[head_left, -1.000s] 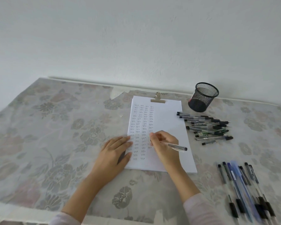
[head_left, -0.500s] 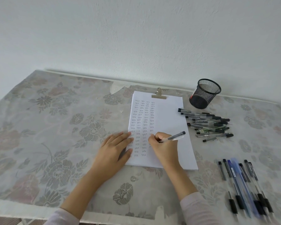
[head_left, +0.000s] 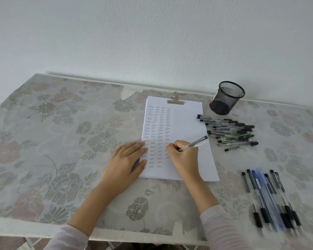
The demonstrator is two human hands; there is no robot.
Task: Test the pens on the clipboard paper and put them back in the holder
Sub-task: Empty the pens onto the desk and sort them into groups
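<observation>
Plain white wall [head_left: 152, 33] behind a table [head_left: 16, 230] under a floral cover [head_left: 61, 177] torn at the far edge, soft even light, floor [head_left: 9, 243] below.

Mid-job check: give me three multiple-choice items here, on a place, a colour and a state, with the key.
1. Where does the mesh holder stand relative to the clipboard?
A. To its left
B. Beyond its far right corner
C. On top of it

2. What colour is the clip?
A. Brass
B. Red
C. Blue

3. What is the right hand doing?
A. Lying flat, empty
B. Reaching into the holder
C. Gripping a pen

1 B: it stands right of the clip.
2 A: the metal looks brass-toned.
3 C: its fingers curl round the pen.
</observation>
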